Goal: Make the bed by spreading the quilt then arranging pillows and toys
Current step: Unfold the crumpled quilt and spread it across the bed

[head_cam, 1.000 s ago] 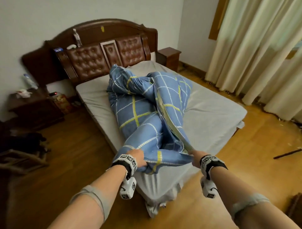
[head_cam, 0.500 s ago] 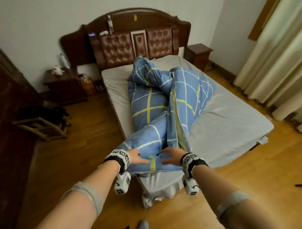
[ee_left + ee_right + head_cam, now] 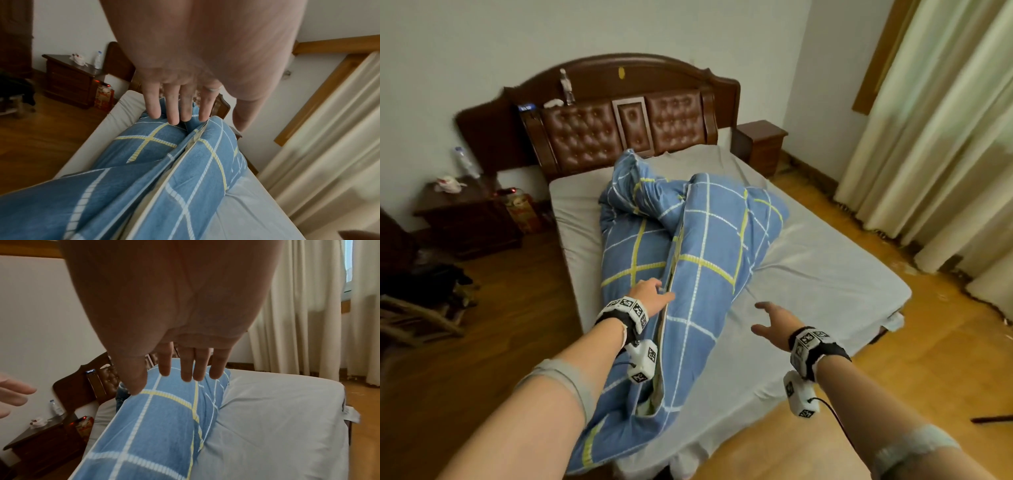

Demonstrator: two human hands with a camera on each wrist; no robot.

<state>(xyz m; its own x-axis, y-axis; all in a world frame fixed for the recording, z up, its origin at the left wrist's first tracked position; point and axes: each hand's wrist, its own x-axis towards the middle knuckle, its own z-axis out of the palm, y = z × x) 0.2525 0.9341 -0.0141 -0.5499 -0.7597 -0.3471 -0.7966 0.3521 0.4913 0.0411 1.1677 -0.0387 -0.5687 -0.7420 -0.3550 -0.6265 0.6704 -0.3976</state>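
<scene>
The quilt [image 3: 698, 260] is mid-blue, crossed by a wide check of thin white dashed lines and broader yellow bands, with a pale cream lining showing along its folded edge; the bed [image 3: 825, 284] wears a plain light grey sheet; the headboard [image 3: 619, 126] is dark reddish-brown wood with buttoned brown leather panels and a small yellow mark near its top; the nightstands [image 3: 469, 219] match in dark brown; the floor [image 3: 493, 342] is warm honey-coloured wood; the curtains [image 3: 945, 137] are cream; the walls [image 3: 482, 51] are off-white; the wristbands [image 3: 626, 308] carry black-and-white square markers.
</scene>
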